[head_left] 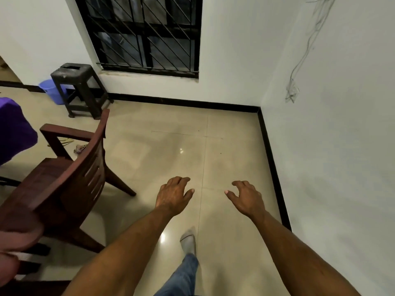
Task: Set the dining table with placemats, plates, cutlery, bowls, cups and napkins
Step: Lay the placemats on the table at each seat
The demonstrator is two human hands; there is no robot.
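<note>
1. Nearest the camera, a leg in blue jeans point(181, 276) ends in a foot in a grey sock point(189, 242) set forward on the tiled floor point(230, 150). My judgement is that the person is mid-step, walking rather than working at any surface.

2. A little further out, both arms are stretched forward. The left hand point(173, 195) hangs palm down with fingers loosely curled and grasps nothing. The right hand point(245, 198) is the same: relaxed, fingers slightly bent, empty.

3. To the left stands a dark wooden chair point(70, 178), its back towards the hands. A blurred pinkish shape fills the lower left corner; I cannot tell what it is.

4. Beyond the chair, at the left edge, a purple cloth point(12, 129) hangs over something. It may cover the bench, but too little shows to say.

5. Furthest off are a black plastic stool point(79, 88), a blue bucket point(51, 90) behind it, a barred window point(145, 33) and the white walls.

6. As to progress: no placemat, plate, cutlery, bowl, cup or napkin is in view, so where these things are cannot be told. Nothing here shows any part of the setting done; with both hands empty, fetching items seems to lie ahead.
</note>
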